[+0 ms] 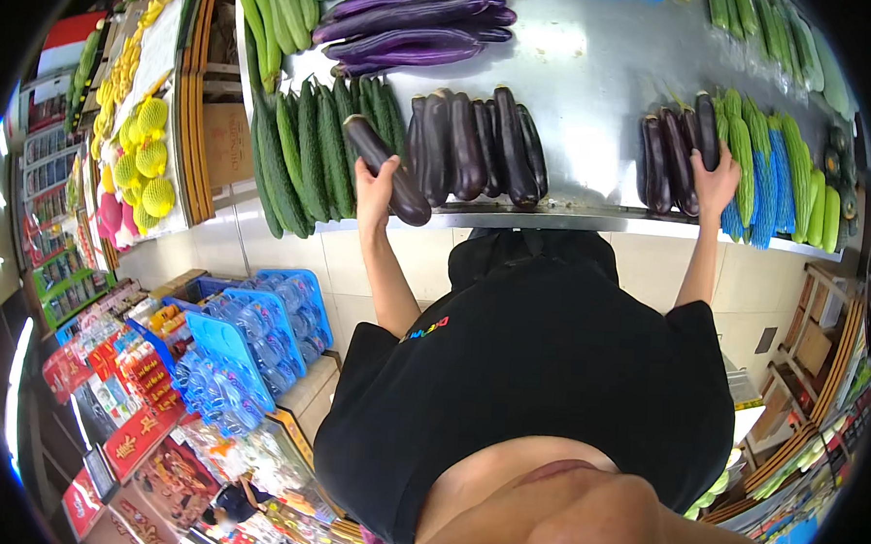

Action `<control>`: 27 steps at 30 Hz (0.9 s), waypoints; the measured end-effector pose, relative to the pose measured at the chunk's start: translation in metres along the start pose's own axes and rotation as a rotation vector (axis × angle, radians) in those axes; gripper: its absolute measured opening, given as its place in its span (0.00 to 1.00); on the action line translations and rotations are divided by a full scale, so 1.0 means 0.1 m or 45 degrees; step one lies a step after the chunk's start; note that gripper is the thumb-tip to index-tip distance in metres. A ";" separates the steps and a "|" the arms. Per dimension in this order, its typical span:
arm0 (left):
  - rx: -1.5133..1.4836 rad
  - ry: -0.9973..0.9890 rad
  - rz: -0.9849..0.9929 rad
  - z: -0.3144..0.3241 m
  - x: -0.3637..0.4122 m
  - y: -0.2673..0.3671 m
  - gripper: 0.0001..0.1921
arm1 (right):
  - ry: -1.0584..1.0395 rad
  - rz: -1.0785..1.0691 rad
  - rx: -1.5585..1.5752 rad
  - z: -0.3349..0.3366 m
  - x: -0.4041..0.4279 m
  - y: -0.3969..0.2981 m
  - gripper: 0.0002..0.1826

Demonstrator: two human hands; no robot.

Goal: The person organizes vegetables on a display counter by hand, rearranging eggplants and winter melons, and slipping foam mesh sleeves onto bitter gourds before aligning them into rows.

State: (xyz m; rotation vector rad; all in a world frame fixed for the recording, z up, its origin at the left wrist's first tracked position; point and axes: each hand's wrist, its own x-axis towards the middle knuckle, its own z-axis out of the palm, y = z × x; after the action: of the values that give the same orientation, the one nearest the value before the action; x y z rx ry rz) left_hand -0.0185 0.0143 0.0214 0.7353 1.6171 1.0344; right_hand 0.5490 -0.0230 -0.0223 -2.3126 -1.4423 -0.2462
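Note:
My left hand (pixel 375 193) grips a dark eggplant (pixel 399 190), holding it tilted at the front edge of the metal counter (pixel 595 122). Left of that hand lies a row of cucumbers (pixel 313 157); to its right, several dark eggplants (pixel 470 146) lie side by side. My right hand (pixel 716 184) has its fingers around the lower part of another dark eggplant (pixel 706 127). This one is at the right end of a smaller eggplant group (pixel 659 161). Green ridged gourds (pixel 741 150), some in blue netting, lie close to the right hand.
Long purple eggplants (pixel 417 27) are piled farther back. Bagged green vegetables (pixel 774 35) lie at the far right. A fruit stand (pixel 187 108) borders the counter's left side. Blue crates of plastic bottles (pixel 246 344) stand behind me at left; a person (pixel 232 502) is farther off.

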 end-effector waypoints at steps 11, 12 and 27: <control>0.358 -0.273 0.375 0.64 0.10 -0.33 0.37 | -0.861 0.206 1.125 0.68 -1.31 -2.65 0.36; 0.360 -0.281 0.384 0.60 0.08 -0.30 0.37 | -0.690 0.026 0.901 0.69 -1.36 -2.77 0.37; 0.589 -0.325 0.571 0.61 0.12 -0.35 0.42 | -0.560 0.151 1.017 0.61 -1.56 -2.67 0.28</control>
State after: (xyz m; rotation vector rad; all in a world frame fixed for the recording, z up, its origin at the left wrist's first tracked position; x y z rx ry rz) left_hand 0.0380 0.0255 -0.0209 1.5310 1.5116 0.8271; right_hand 0.2369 -0.0224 -0.0679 -1.8071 -1.2475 0.7792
